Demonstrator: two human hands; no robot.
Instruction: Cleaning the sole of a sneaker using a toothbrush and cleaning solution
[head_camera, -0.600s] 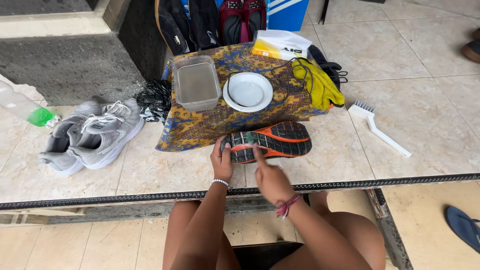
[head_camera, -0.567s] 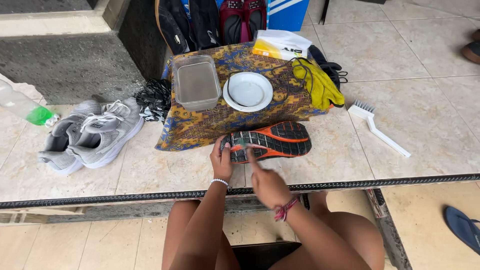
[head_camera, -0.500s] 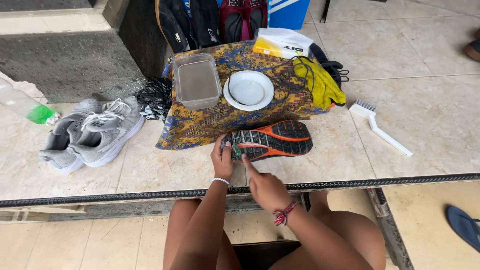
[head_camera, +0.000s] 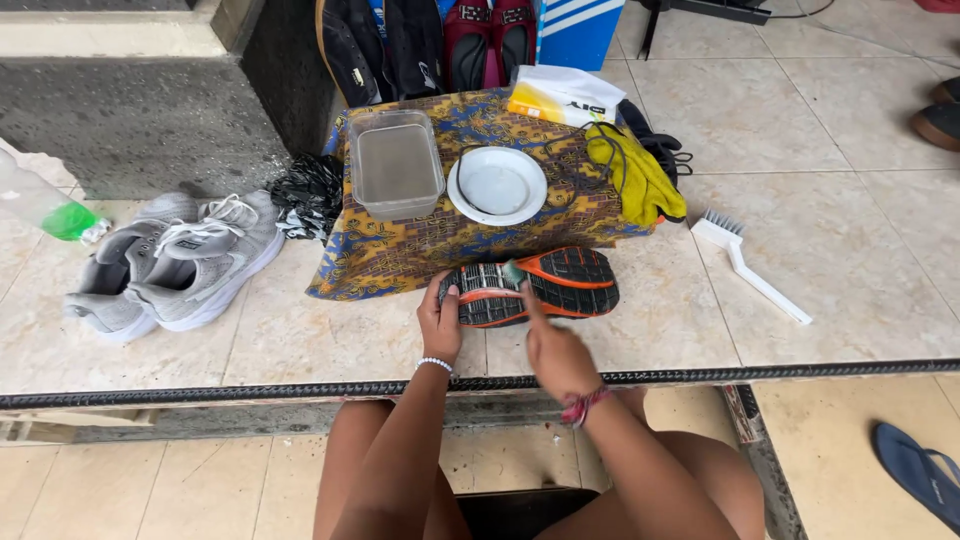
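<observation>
A shoe with an orange and black sole (head_camera: 545, 285) lies sole-up on the tiled floor, at the near edge of a patterned cloth (head_camera: 420, 240). My left hand (head_camera: 441, 320) grips the shoe's left end and holds it steady. My right hand (head_camera: 553, 352) holds a small toothbrush (head_camera: 518, 280) whose head rests on the middle of the sole. Behind the shoe on the cloth stand a clear plastic tub (head_camera: 396, 165) of murky water and a white bowl (head_camera: 497, 185).
A pair of grey sneakers (head_camera: 175, 262) sits at the left beside a bottle of green liquid (head_camera: 45, 208). Yellow gloves (head_camera: 635, 175) lie at the cloth's right end, a white scrub brush (head_camera: 755, 265) beyond them. More shoes (head_camera: 430, 40) line the back. A blue sandal (head_camera: 915, 480) lies lower right.
My right hand has moved the toothbrush a little along the sole, its head now nearer the sole's middle. My left hand stays on the shoe.
</observation>
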